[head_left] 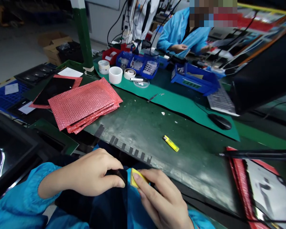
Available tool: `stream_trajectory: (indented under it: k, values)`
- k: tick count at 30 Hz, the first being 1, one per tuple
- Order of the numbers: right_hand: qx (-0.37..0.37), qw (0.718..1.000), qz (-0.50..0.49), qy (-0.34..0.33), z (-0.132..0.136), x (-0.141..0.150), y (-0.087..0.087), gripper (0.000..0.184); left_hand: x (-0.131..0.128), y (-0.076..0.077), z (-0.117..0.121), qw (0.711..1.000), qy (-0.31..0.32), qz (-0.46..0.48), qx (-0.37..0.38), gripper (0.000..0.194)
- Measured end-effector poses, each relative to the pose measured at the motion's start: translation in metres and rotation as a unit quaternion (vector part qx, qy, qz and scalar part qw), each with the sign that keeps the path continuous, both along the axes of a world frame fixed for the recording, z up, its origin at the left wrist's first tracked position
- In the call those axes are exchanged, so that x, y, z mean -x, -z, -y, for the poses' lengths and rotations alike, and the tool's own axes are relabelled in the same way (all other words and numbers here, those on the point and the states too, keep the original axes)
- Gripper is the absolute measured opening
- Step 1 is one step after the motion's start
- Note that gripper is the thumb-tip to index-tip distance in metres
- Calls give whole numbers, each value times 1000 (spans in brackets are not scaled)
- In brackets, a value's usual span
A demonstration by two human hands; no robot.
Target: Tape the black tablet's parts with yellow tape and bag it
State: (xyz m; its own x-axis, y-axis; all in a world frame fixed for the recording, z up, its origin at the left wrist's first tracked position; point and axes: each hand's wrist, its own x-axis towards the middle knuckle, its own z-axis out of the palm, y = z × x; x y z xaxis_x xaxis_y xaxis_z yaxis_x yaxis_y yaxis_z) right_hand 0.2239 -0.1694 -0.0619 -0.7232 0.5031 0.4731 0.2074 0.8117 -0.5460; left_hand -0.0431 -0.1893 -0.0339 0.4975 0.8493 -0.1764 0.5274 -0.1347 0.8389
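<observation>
My left hand (pixel 92 173) is closed in a pinch, thumb against forefinger, on the edge of a dark flat panel (pixel 109 206) low over my lap. Against my dark clothing, the panel's full outline is hard to make out. Close by on the right, my right hand (pixel 160 194) presses a small yellow pad (pixel 135 178) between thumb and fingers, beside the panel's right edge. Beyond both hands, a yellow lighter (pixel 171 143) lies on the dark green table (pixel 138 127).
Red bubble-wrap bags (pixel 83 101) are stacked at left. Tape rolls (pixel 115 75), blue bins (pixel 195 78), a mouse (pixel 219 121) and keyboard (pixel 222 100) stand on the green mat (pixel 171 101). A panel on red wrap (pixel 267 187) lies right. A co-worker (pixel 176 28) sits opposite.
</observation>
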Motion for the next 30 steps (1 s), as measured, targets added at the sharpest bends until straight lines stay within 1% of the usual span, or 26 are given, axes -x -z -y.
stream_trajectory:
  k: [4, 7, 13, 16, 19, 25, 28, 30]
  values:
    - [-2, 999, -23, 41, 2, -1, 3, 57, 0, -1, -1, 1000, 2, -6, 6, 31]
    - [-6, 998, -28, 51, 2, 3, 2, 57, 0, -1, 0, 1000, 1, -8, 6, 32]
    - [-27, 999, -32, 30, 4, 16, 0, 51, -2, 0, 0, 1000, -2, -25, -5, 31]
    - [-47, 998, -30, 17, 0, 24, 0, 45, -3, 1, 0, 1000, 2, -25, 2, 24]
    - [-55, 998, -23, -3, -3, 26, -2, 42, -2, 2, 2, 1000, 3, -16, 5, 17]
    - [-44, 999, 9, -7, 0, 15, -9, 39, 0, 2, 4, 1000, 2, -14, -4, 31]
    - [-44, 999, -1, -9, 0, 20, -10, 36, 0, 2, 3, 1000, 4, -8, -6, 32]
    - [-40, 999, -14, -10, -2, 24, -10, 37, 0, 3, 4, 1000, 2, -15, -5, 29]
